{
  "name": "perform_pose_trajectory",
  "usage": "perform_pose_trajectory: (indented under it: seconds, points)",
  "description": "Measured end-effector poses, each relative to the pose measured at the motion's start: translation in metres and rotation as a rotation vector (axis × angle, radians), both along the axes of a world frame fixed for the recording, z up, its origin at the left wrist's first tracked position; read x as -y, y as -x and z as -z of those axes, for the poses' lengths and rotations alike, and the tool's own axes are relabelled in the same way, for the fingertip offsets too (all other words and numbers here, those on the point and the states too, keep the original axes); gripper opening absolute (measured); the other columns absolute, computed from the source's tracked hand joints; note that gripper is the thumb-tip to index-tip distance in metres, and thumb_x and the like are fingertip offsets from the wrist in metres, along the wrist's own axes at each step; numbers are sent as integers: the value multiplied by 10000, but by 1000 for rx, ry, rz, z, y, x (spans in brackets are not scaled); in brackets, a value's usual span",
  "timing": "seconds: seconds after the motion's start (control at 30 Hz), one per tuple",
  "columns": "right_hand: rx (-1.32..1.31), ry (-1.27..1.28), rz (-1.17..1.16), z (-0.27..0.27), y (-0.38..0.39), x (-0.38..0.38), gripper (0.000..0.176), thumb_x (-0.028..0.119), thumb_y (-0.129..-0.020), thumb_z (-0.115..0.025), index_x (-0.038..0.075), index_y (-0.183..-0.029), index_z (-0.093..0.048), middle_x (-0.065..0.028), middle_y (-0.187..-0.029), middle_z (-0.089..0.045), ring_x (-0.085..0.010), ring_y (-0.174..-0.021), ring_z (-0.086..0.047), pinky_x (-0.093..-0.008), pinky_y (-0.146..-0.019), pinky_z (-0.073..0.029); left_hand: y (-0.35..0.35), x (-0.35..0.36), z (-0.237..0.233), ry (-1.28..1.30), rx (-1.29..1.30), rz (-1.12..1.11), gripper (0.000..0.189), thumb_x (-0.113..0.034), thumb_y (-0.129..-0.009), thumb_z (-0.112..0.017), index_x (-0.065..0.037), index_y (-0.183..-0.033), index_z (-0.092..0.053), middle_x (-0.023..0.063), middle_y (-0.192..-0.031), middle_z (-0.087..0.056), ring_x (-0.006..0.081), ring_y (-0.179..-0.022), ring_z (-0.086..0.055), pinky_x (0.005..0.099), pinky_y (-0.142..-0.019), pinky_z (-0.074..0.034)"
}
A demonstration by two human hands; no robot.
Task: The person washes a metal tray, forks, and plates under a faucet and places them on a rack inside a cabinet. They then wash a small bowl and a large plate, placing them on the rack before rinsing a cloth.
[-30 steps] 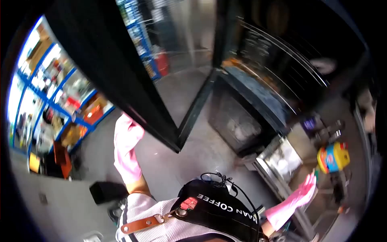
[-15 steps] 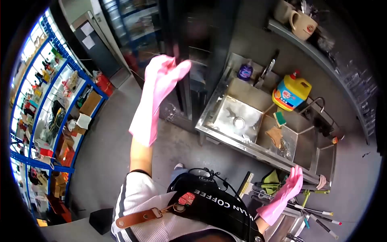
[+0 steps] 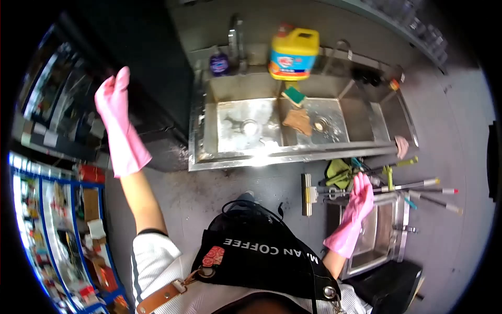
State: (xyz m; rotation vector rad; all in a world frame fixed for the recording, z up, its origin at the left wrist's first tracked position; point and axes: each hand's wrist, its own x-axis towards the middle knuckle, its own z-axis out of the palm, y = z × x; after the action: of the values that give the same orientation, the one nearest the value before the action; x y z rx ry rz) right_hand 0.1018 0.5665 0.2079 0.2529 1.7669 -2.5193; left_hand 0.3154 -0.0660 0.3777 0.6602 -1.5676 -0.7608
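My left hand (image 3: 116, 102), in a long pink rubber glove, is raised at the left beside a dark glass-fronted cabinet (image 3: 138, 52). Its fingers are curled closed; what they hold, if anything, is hidden. On the right, my right hand (image 3: 360, 201), gloved in pink too, hangs with fingers stretched out and nothing in it, above a small steel basin (image 3: 370, 230) and near several mop and squeegee handles (image 3: 418, 186). I wear a black apron (image 3: 246, 256) with white lettering.
Ahead stands a steel sink (image 3: 225, 163) with a brown cloth (image 3: 298, 121) and a green-yellow sponge (image 3: 294, 96). Behind are a yellow detergent jug (image 3: 294, 55), a purple bottle (image 3: 219, 63) and a faucet (image 3: 236, 42). Blue-framed shelves (image 3: 76, 225) stand lower left.
My view has turned, so the sink now lies straighter ahead and the shelves sit lower left. My left hand appears farther left, still closed; my right hand stays extended.
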Motion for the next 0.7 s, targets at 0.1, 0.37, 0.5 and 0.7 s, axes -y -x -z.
perform_pose_trajectory:
  seconds: [0.1, 0.37, 0.5, 0.7]
  points:
    - [5, 86, -86, 2, 4, 18, 543, 357, -1047, -429, -2, -1454, -441, -152, -1474, -504, -250, -1349, -496, -337, -1032, -381, 8, -24, 8, 103, -85, -154, 246, -232, -877, -788, -4, -944, -722, -3, -793, -682, 75, -730, -601, 211, -698, -477]
    - [-6, 445, -413, -5, 63, 131, 503, 306, -1047, -449, -41, -1411, -458, -182, -1406, -556, -261, -1259, -577, -347, -1019, -468, 130, -159, 63, 556, 671, 97, 226, -263, -870, -711, -85, -1001, -758, 77, -791, -708, 221, -713, -676, 349, -683, -538]
    - [184, 563, -490, -10, 75, 194, 489, 284, -1041, -451, -58, -1391, -466, -189, -1392, -569, -263, -1202, -617, -337, -964, -488, 229, -207, 165, 41, 562, 930, 225, -212, -935, -629, -15, -984, -727, 127, -830, -723, 211, -721, -705, 321, -679, -557]
    - [162, 744, -619, -6, 84, 191, 413, 242, -1035, -483, -42, -1332, -522, -108, -1179, -642, -218, -1108, -613, -369, -1009, -464, 283, -270, 176, -113, 727, 1293, 402, -327, -1009, -467, -32, -895, -716, 132, -796, -728, 319, -739, -699, 386, -677, -534]
